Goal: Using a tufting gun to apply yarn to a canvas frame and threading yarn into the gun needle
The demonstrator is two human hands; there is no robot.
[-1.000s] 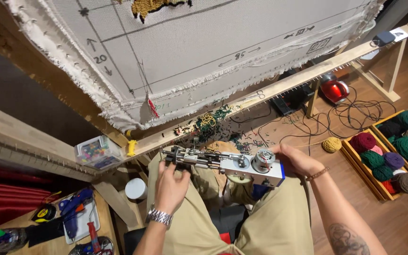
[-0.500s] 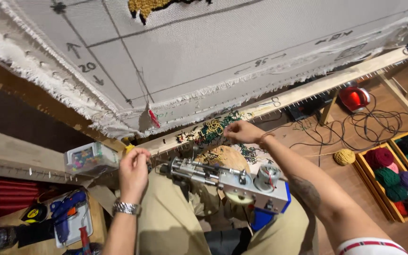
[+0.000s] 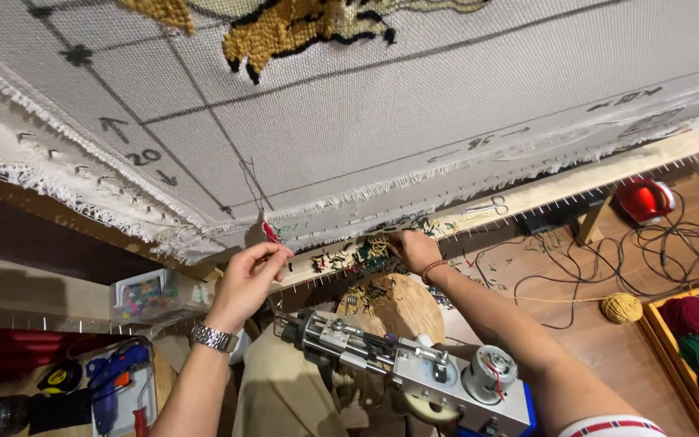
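— What's in the head view?

— One left hand (image 3: 246,279) at centre left, fingers pinched on a small red tool (image 3: 272,233) at the edge of the grey backing cloth (image 3: 414,113). One right hand (image 3: 416,249) at centre, fingers closed in a pile of yarn scraps (image 3: 370,255) on the wooden frame rail (image 3: 608,170).

— And lower down?

— One metal tufting gun (image 3: 414,368) lies across the lap, at bottom centre. One yellow yarn ball (image 3: 622,307) sits on the floor at right.

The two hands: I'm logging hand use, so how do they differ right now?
The left hand wears a metal watch and pinches a small red tool by the cloth. The right hand wears a thin bracelet and reaches into yarn scraps on the frame's rail. Both are raised above the tufting gun.
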